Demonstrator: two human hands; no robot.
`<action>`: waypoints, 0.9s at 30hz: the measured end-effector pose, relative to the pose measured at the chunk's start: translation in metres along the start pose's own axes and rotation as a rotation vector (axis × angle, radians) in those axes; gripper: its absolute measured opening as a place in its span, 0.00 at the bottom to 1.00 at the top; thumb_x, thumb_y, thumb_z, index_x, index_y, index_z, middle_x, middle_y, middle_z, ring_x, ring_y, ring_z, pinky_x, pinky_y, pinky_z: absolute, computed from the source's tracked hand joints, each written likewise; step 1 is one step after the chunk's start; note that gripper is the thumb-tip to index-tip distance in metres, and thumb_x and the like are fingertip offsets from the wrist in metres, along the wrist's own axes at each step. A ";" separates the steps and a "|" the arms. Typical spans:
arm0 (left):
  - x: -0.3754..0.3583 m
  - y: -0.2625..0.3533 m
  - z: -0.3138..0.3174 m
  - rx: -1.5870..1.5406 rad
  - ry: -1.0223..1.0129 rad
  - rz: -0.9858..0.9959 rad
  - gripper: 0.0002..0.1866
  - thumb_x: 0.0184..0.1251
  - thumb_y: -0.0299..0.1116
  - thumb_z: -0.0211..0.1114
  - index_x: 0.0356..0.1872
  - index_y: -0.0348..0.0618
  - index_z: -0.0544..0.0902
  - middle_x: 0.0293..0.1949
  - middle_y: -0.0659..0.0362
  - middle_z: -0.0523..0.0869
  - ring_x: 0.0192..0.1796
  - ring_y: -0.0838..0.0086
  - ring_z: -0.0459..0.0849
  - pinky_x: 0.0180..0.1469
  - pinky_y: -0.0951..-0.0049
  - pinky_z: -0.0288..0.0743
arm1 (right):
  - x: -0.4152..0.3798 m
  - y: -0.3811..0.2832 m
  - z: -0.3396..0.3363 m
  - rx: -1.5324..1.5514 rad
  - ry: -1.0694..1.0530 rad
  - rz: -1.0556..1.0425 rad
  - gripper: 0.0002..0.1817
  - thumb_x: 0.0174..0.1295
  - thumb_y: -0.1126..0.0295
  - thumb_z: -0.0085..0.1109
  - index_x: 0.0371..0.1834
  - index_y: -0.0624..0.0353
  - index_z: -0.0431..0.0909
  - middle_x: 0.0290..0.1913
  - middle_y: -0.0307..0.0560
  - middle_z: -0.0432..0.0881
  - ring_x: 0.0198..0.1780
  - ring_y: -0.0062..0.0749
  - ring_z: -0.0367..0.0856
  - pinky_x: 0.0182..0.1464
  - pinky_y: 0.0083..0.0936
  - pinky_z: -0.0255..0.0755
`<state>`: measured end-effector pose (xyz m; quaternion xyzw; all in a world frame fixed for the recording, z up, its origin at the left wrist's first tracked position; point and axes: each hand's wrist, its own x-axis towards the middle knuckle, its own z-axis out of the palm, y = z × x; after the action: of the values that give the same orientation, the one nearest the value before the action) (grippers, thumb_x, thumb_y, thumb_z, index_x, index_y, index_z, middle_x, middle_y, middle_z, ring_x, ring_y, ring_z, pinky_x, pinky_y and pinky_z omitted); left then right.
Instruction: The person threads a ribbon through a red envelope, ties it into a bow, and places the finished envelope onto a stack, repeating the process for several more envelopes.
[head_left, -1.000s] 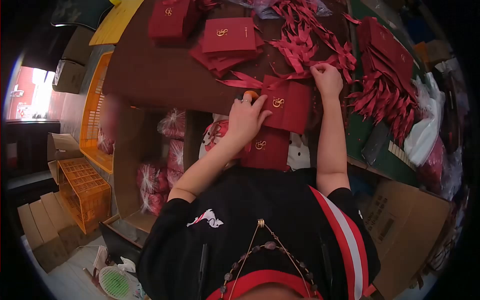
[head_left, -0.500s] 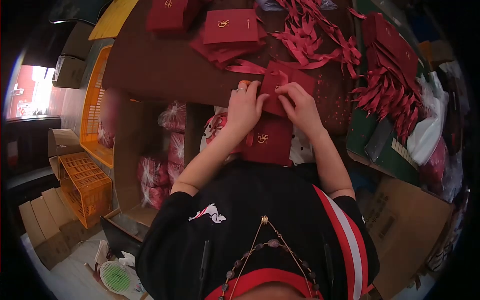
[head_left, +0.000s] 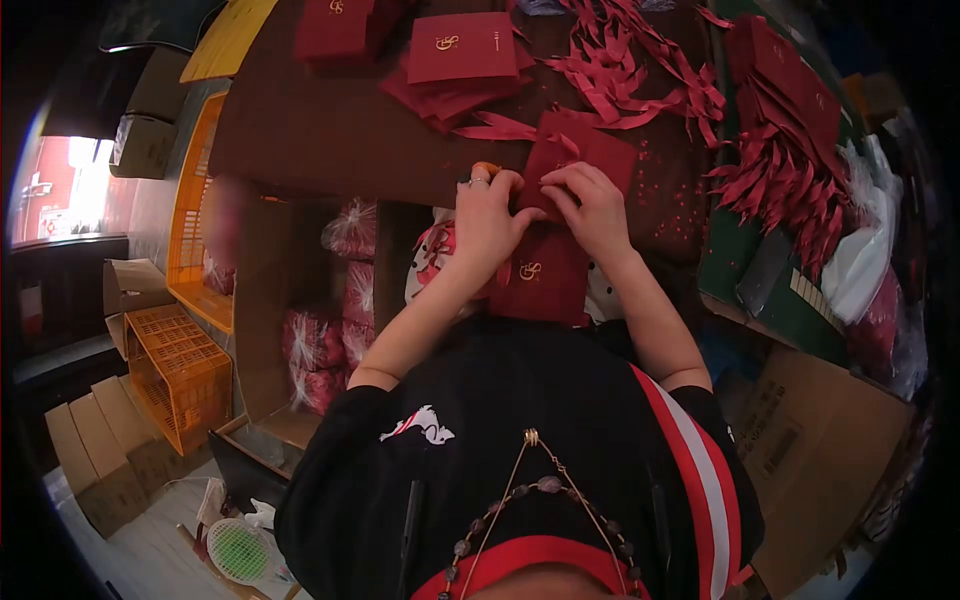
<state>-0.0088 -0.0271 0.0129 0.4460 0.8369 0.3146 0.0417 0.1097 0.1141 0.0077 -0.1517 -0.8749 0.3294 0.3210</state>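
The left hand (head_left: pixel 487 215) is resting at the left edge of a red pouch (head_left: pixel 600 150), thumb apart from its curled fingers, probably steadying it; its grip cannot be told. The pouch is lying by the near edge of the brown table (head_left: pixel 370 150), within both hands' reach. The right hand (head_left: pixel 592 208) is bringing thumb and forefinger close together over it, hiding whatever they may be pinching.
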 end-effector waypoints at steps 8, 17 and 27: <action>0.000 0.000 0.002 -0.178 0.001 -0.059 0.22 0.54 0.37 0.80 0.51 0.45 0.86 0.36 0.55 0.82 0.42 0.58 0.82 0.48 0.60 0.76 | -0.001 -0.002 0.002 -0.076 -0.017 -0.016 0.06 0.59 0.73 0.69 0.39 0.58 0.85 0.39 0.45 0.83 0.45 0.45 0.83 0.47 0.39 0.79; -0.011 0.000 0.014 -0.117 0.099 0.049 0.22 0.57 0.33 0.77 0.54 0.44 0.85 0.40 0.55 0.83 0.45 0.56 0.82 0.51 0.61 0.76 | 0.008 -0.005 0.003 -0.198 -0.121 -0.089 0.06 0.59 0.74 0.67 0.38 0.60 0.83 0.40 0.49 0.82 0.45 0.48 0.82 0.49 0.42 0.78; -0.015 -0.010 0.009 -0.196 0.075 0.143 0.19 0.61 0.30 0.72 0.55 0.42 0.85 0.42 0.52 0.83 0.44 0.56 0.83 0.48 0.60 0.75 | 0.010 -0.004 0.006 -0.085 -0.142 -0.014 0.06 0.59 0.73 0.66 0.38 0.60 0.84 0.37 0.50 0.82 0.43 0.51 0.83 0.49 0.43 0.78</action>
<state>-0.0037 -0.0382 -0.0032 0.4864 0.7692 0.4134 0.0313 0.0984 0.1133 0.0116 -0.1355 -0.9096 0.2997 0.2539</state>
